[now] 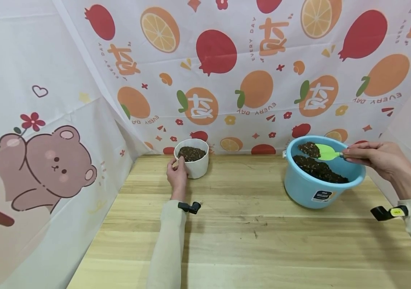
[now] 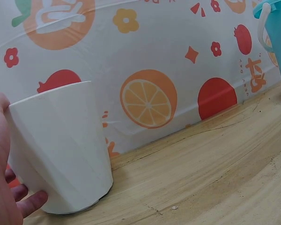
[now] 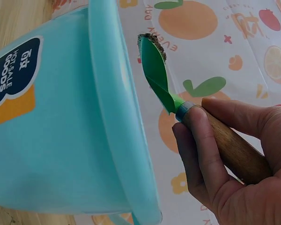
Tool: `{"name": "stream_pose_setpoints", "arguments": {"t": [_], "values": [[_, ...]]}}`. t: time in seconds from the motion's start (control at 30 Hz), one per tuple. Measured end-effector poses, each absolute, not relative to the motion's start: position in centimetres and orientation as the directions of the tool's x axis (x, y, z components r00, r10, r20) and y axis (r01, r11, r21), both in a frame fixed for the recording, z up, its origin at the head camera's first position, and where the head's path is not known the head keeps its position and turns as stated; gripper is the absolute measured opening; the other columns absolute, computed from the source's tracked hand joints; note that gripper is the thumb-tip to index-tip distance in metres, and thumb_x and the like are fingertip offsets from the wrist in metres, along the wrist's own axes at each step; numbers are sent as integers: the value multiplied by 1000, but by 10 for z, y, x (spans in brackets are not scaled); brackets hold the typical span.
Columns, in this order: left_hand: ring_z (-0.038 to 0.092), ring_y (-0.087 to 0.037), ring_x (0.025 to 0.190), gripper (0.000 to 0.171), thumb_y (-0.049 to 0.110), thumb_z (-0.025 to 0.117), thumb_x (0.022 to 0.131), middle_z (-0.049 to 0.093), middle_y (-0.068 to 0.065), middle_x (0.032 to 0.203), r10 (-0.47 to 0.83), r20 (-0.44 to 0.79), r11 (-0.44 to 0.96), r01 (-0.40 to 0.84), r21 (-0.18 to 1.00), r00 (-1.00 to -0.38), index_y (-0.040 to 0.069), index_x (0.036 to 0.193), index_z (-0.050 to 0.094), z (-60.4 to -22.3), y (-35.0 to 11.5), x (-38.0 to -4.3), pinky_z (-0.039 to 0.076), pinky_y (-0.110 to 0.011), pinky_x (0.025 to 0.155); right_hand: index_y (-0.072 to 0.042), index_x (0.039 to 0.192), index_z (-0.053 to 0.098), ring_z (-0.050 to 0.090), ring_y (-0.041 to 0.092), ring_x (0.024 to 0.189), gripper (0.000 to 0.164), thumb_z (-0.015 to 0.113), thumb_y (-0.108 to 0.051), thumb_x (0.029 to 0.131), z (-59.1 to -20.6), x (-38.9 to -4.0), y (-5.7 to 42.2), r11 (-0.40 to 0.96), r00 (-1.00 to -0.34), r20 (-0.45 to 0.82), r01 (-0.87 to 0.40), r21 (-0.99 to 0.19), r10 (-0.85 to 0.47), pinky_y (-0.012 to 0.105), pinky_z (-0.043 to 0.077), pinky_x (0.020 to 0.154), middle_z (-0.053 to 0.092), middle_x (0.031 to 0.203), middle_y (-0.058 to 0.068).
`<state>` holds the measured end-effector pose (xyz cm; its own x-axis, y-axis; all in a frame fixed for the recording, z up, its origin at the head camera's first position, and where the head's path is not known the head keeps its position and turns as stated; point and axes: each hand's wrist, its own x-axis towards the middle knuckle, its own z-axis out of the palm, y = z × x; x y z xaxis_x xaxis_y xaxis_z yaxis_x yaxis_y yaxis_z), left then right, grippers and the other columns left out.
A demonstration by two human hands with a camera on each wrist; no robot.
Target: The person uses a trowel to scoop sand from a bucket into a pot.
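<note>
My left hand point(image 1: 177, 176) holds the side of a white flower pot point(image 1: 198, 169), thumb near the rim and fingers against the wall. Dark soil point(image 1: 192, 154) is inside that pot, which stands upright on the table. With my right hand point(image 1: 380, 158) I grip the wooden handle point(image 3: 234, 152) of a small green trowel point(image 1: 327, 152). Its blade carries a heap of soil point(image 1: 309, 149) above the opening of a light blue bucket point(image 1: 303, 186). More dark soil point(image 1: 317, 170) lies in the bucket. The right wrist view shows the blade beyond the bucket rim point(image 3: 117, 103).
The wooden table point(image 1: 241, 249) bears a few dark specks near its middle. A fruit-print cloth point(image 1: 223, 92) hangs along the back edge, and a bear-print cloth point(image 1: 57, 168) hangs at the left. A white bucket handle point(image 2: 262, 28) shows in the left wrist view.
</note>
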<state>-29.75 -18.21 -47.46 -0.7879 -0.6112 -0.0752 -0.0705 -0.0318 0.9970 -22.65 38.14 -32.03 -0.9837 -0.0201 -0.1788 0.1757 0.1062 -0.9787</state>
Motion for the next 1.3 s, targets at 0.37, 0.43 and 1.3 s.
{"name": "stream_pose_setpoints", "arguments": {"t": [0.37, 0.43, 1.3], "values": [[54, -9, 72, 55, 54, 61, 95, 52, 1, 96, -606, -69, -29, -65, 997, -793, 19, 137, 57, -476, -185, -299, 50, -18, 62, -18, 93, 82, 78, 10, 84, 13, 70, -13, 95, -316, -238, 368, 85, -988, -143, 137, -987, -63, 26, 63, 77, 80, 88, -4], [53, -9, 73, 54, 54, 61, 95, 52, 1, 97, -607, -71, -29, -67, 997, -792, 20, 137, 57, -476, -185, -299, 49, -18, 62, -18, 92, 81, 78, 10, 83, 11, 71, -14, 94, -315, -239, 365, 90, -988, -140, 134, -987, -58, 26, 63, 76, 80, 88, -5], [53, -7, 66, 50, 49, 62, 96, 51, 1, 91, -627, -74, -25, -75, 997, -776, 17, 135, 59, -471, -180, -296, 48, -18, 59, -21, 93, 81, 77, 9, 84, 6, 76, -24, 90, -301, -257, 328, 164, -991, -123, 111, -980, -62, 25, 63, 77, 78, 88, -10]]}}
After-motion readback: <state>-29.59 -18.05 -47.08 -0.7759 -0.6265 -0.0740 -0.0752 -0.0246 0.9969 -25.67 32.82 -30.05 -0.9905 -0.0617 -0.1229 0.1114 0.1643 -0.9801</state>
